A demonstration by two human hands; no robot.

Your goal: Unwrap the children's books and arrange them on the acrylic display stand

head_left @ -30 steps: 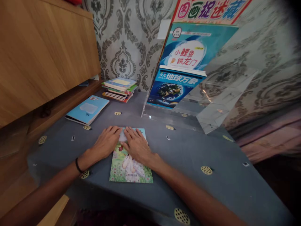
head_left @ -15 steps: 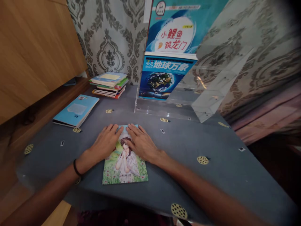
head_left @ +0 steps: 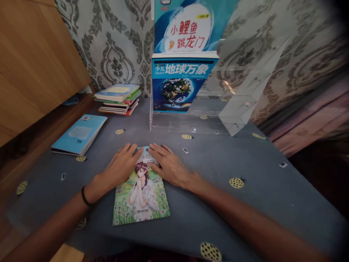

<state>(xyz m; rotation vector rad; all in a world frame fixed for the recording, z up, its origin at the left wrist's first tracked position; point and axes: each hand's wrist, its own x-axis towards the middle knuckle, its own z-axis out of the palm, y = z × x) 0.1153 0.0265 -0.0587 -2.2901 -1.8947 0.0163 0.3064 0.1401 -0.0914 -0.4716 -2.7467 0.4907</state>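
A thin book (head_left: 141, 200) lies flat near the front edge of the table, its green cover showing a drawn figure with clasped hands among flowers. My left hand (head_left: 121, 165) rests palm down over the book's upper left corner, fingers stretched out. On the upper right corner my right hand (head_left: 169, 165) lies the same way, its thumb reaching in over the cover. Between the two thumbs part of the title shows; the rest of it is covered by my hands. Neither hand grips anything.
A clear acrylic stand (head_left: 237, 118) holds a blue earth book (head_left: 174, 87) below a teal book (head_left: 188, 32). Several books form a stack (head_left: 118, 96) at the back left. Nearer, a light-blue book (head_left: 79, 134) lies on the grey tablecloth (head_left: 207, 163), beside a wooden cabinet (head_left: 38, 58).
My view has shifted, so the stand and stack appear further left. Both hands stay on the book's upper corners, and slightly more of its title shows between them.
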